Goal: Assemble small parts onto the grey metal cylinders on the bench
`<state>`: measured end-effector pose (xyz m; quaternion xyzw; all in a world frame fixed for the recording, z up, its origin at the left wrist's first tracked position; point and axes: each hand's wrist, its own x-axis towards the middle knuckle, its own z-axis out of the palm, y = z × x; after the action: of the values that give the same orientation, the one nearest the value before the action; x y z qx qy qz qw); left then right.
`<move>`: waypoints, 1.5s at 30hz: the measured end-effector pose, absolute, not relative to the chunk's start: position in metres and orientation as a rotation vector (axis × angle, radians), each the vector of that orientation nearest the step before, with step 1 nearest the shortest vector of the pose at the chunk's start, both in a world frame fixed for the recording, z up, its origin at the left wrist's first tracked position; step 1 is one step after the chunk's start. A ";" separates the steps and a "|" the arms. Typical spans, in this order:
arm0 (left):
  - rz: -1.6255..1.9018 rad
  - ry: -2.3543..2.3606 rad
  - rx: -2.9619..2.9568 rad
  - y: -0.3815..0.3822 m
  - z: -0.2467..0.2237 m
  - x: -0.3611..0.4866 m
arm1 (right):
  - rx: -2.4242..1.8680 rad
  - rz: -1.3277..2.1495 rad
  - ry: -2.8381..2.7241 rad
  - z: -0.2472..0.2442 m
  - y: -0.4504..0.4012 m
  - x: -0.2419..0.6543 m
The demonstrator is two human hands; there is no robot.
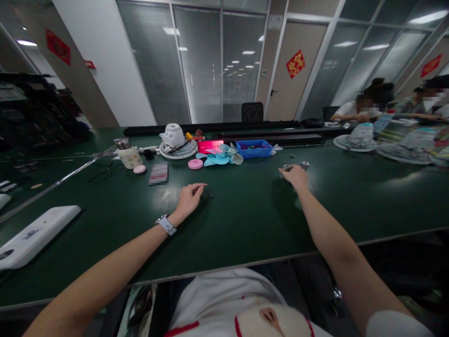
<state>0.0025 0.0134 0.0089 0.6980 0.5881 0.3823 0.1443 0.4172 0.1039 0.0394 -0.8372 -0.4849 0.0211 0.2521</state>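
Reaching over the green surface point(245, 224), the person has both hands out: left hand point(189, 199) at center-left of the frame, right hand point(295, 176) right of center. Left is released, fingers loosely bent, wristwatch point(166, 224) on that wrist; small dark bit point(211, 196) on the surface just beside its fingertips. Right has its fingers at a small metallic cylinder point(287, 167); can't tell if it's actually gripped. Second metallic cylinder point(305, 165) is right behind that hand, partly hidden by it; contact unclear.

Row of stuff beyond the hands, left to right: patterned jar point(129, 157) with metallic lid, pale pink oval item point(139, 169) beside it, flat rectangular item point(159, 173) (blurred out), white fan parts point(174, 135), pink round item point(195, 164), light-blue fan blades point(218, 157) in front of the red box point(209, 146), blue tray point(254, 150) with small parts inside. White flat device point(38, 236) sits at left edge of frame. More fan parts point(363, 136) at right, near people point(361, 110) in upper right.
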 end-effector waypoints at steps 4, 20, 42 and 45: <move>1.189 1.704 1.858 0.013 0.009 0.003 | -2.033 -0.383 -1.473 0.042 0.086 0.371; 1.214 1.689 1.798 0.012 0.006 0.004 | -0.834 0.101 -2.561 0.019 0.042 0.235; 1.165 1.686 1.817 0.011 0.006 0.005 | -2.001 -0.374 -1.528 0.047 0.105 0.412; 1.162 1.683 1.819 0.011 0.006 0.005 | -2.057 -0.328 -1.537 0.051 0.102 0.412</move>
<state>0.0048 0.0114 0.0056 0.6511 0.6022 0.4160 0.2009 0.4118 0.1024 0.0508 -0.7644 -0.5712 -0.1218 0.2730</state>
